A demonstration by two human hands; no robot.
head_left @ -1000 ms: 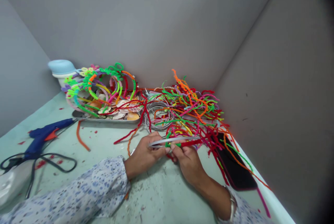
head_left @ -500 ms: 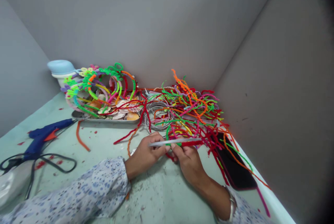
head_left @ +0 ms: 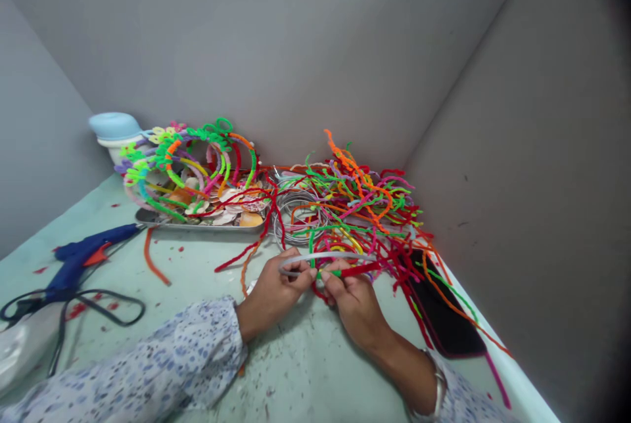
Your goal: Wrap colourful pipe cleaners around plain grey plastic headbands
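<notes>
My left hand (head_left: 273,288) pinches one end of a thin grey band (head_left: 325,257) that arches to the right just above the table. My right hand (head_left: 352,298) grips green and red pipe cleaners (head_left: 352,271) against the same band, close to my left fingertips. Both hands meet at the near edge of a loose heap of coloured pipe cleaners (head_left: 359,209). A coil of grey wire (head_left: 298,213) lies just beyond my left hand.
A metal tray (head_left: 197,222) at the back left holds shells and finished pipe-cleaner hoops (head_left: 187,160). A blue glue gun (head_left: 81,259) with a black cord lies at left, a black phone (head_left: 444,318) at right. Grey walls enclose the green table (head_left: 305,370).
The grey band has gone from lying nearly straight to arching upward between my hands. My hands have stayed in the same spot.
</notes>
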